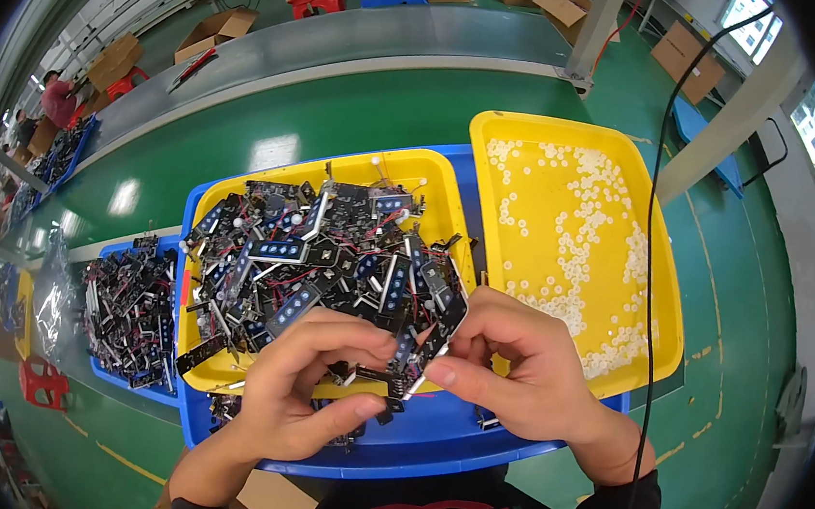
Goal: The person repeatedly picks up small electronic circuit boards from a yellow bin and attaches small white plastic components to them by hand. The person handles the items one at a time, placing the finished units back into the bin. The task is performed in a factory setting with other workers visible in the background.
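Evidently we pinch board (pixel 444 329) in right hand (pixel 526 364); left hand (pixel 304 381) beside, empty, half-curled. Likely light, stiff, fragile: grip edges.

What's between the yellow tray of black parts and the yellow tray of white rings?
In the head view, a narrow strip of blue tray shows between them; lower down, the right hand hides the gap.

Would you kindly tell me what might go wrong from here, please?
The thin black part pinched in the right hand might slip into the tangled heap of circuit boards. The loose white rings could spill if their yellow tray were knocked. The black cable hangs near the right hand in this view, so it might snag.
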Available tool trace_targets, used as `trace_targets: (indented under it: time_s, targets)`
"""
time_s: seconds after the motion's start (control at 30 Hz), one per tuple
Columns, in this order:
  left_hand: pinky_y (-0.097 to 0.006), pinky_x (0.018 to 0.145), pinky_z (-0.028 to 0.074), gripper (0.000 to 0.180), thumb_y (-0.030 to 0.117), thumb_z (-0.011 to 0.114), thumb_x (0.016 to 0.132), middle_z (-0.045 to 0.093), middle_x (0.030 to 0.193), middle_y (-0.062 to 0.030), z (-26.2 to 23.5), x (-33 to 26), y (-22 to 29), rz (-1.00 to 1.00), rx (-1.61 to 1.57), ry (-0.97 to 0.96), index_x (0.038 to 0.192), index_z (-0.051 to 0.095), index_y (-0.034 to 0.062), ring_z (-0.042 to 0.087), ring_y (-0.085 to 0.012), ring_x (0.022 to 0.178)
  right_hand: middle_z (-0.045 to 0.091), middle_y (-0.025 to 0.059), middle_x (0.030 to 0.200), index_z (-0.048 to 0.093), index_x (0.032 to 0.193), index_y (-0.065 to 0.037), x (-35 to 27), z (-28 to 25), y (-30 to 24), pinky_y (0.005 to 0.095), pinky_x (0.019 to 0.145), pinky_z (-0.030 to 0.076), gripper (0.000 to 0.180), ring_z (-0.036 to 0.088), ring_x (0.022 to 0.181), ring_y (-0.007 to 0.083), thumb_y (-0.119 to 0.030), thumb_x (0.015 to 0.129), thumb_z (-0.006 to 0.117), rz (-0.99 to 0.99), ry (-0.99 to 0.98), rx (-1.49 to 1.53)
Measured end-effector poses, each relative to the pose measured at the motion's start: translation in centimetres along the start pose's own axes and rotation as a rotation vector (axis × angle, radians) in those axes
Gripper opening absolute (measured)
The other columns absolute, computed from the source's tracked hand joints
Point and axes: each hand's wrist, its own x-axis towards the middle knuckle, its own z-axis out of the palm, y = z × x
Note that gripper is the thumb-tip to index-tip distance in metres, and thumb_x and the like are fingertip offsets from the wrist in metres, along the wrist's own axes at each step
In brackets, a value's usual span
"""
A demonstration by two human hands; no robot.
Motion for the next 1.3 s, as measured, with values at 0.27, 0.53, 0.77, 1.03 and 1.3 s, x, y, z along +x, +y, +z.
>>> trace_targets:
  time_s: [0.27, 0.53, 0.77, 1.03, 1.3]
  targets:
    - [-0.032, 0.074, 0.051, 0.022, 0.001, 0.079, 0.076, 0.068, 0.094, -0.0126, -0.8, 0.0, 0.2, 0.141, 0.296, -0.099, 0.096, 0.071, 0.0010, 0.065, -0.0233, 0.084, 0.050, 0.0041, 0.069, 0.066, 0.091, 0.000, -0.3, 1.5, 0.7, 0.0268, 0.051, 0.034, 0.015, 0.046, 0.058, 0.0127, -0.003, 0.080, 0.074, -0.172, 0.026, -0.200]
    - [-0.030, 0.074, 0.048, 0.013, 0.003, 0.069, 0.086, 0.066, 0.093, -0.0106, -2.1, -0.6, 0.8, 0.111, 0.174, 0.046, 0.099, 0.070, -0.0004, 0.062, -0.0190, 0.086, 0.056, 0.0112, 0.085, 0.066, 0.105, 0.007, -0.5, 2.3, 0.0, 0.0225, 0.053, 0.040, 0.020, 0.051, 0.061, 0.0110, -0.006, 0.093, 0.057, -0.113, 0.184, -0.126]
    - [-0.030, 0.081, 0.049, 0.015, -0.007, 0.062, 0.088, 0.065, 0.100, -0.0152, -2.3, -0.3, 0.6, 0.051, 0.007, 0.025, 0.103, 0.065, -0.0053, 0.062, -0.0183, 0.092, 0.067, 0.0148, 0.088, 0.063, 0.099, 0.005, -1.0, 2.6, -0.4, 0.0219, 0.060, 0.044, 0.014, 0.056, 0.065, 0.0129, 0.004, 0.086, 0.063, -0.124, 0.385, 0.076]
    - [-0.027, 0.069, 0.045, 0.016, -0.005, 0.072, 0.080, 0.071, 0.087, -0.0114, -1.8, -0.3, 0.1, 0.063, 0.209, 0.001, 0.096, 0.070, -0.0036, 0.060, -0.0155, 0.076, 0.065, 0.0100, 0.091, 0.069, 0.103, 0.002, 0.5, 0.8, 0.7, 0.0228, 0.060, 0.043, 0.028, 0.054, 0.064, 0.0111, 0.010, 0.077, 0.072, -0.372, 0.185, -0.129]
    - [-0.028, 0.065, 0.045, 0.012, -0.002, 0.073, 0.079, 0.070, 0.084, -0.0095, -1.2, 0.1, 0.6, 0.152, 0.450, -0.045, 0.091, 0.071, -0.0012, 0.059, -0.0179, 0.071, 0.065, 0.0106, 0.094, 0.068, 0.108, 0.001, 0.4, 1.0, 0.5, 0.0267, 0.061, 0.047, 0.026, 0.060, 0.076, 0.0153, 0.006, 0.083, 0.065, -0.338, 0.076, -0.115]
